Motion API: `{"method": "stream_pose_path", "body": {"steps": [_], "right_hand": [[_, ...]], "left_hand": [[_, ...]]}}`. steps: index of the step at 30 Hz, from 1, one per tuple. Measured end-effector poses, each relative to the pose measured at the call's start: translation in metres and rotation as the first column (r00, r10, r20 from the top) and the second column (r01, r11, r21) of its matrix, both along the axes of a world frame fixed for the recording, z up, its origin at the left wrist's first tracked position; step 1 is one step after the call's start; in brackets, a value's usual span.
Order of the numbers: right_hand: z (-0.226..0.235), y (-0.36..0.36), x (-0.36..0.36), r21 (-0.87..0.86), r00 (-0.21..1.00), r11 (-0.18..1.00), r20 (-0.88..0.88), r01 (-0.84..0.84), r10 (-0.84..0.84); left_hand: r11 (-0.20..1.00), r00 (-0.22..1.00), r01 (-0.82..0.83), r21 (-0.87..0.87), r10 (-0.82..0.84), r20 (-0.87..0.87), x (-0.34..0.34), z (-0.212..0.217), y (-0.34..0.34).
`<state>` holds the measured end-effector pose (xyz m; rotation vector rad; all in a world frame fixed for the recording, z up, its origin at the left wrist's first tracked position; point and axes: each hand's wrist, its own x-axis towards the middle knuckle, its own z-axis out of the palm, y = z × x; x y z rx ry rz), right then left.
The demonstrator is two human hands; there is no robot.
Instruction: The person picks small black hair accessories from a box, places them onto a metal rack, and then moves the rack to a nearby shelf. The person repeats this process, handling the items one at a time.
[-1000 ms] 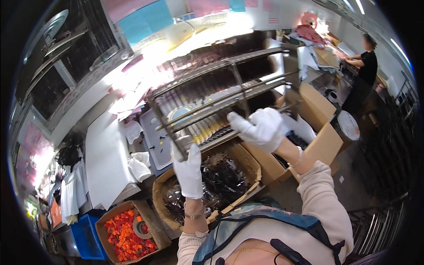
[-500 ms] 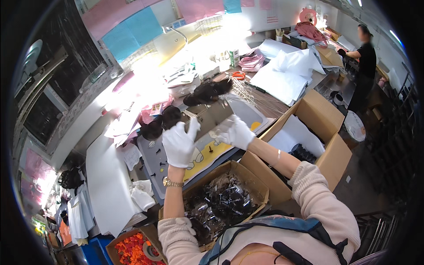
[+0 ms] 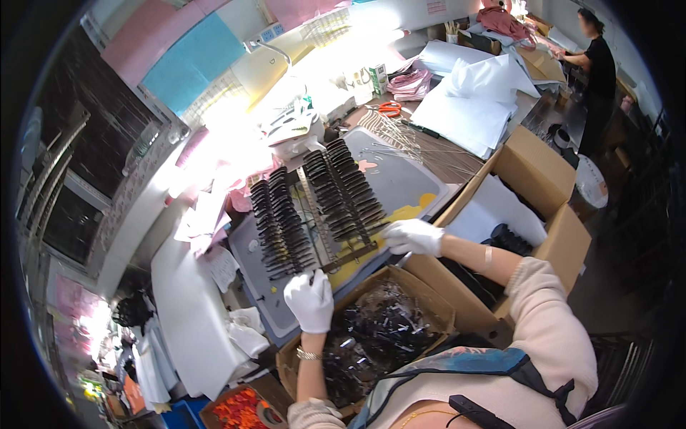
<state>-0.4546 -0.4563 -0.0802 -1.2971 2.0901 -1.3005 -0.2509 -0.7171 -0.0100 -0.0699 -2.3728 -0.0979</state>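
Observation:
A metal rack (image 3: 314, 207) with several rows of thin, flat black pieces lies on a grey tray (image 3: 400, 171) with a yellow printed pattern. My left hand (image 3: 310, 300), in a white glove, is at the rack's near left corner, its fingers bent against the edge. At the near right end is my right hand (image 3: 414, 237), also gloved, fingers stretched toward the rack and thumb apart below them. Close in front of me stands a cardboard box (image 3: 437, 300) filled with small black and clear pieces in plastic.
An open carton (image 3: 536, 171) with white sheeting and black items stands on the right. Orange-handled scissors (image 3: 389, 109) and white sheets (image 3: 464, 107) lie at the back. Red and orange bits (image 3: 246, 411) fill a box at lower left. Another person (image 3: 599, 71) stands far right.
The rack, earlier tilted up and blurred between my hands, now lies on the tray with its rows of black pieces facing up. Both hands have moved nearer to me and farther apart.

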Motion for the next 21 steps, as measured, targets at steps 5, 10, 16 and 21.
{"method": "stream_pose_path", "body": {"steps": [5,10,16,21], "right_hand": [[0.130,-0.008,0.009,0.001,0.878,0.962,-0.409,0.273,-0.249],[0.096,-0.039,0.006,0.139,0.727,0.963,-0.683,0.231,-0.076],[0.066,-0.036,0.032,-0.125,0.670,0.922,-0.651,0.367,-0.355],[0.131,-0.048,-0.021,0.477,0.959,0.879,-0.248,-0.002,0.137]], "left_hand": [[0.957,0.974,0.149,0.250,-0.185,0.129,-0.053,0.076,0.049],[0.960,0.864,-0.011,0.280,-0.132,0.486,-0.101,0.038,0.035],[0.983,0.938,-0.037,0.178,-0.028,0.347,-0.088,0.026,0.058],[0.991,0.674,-0.018,0.129,-0.083,0.734,-0.128,0.079,0.051]]}}
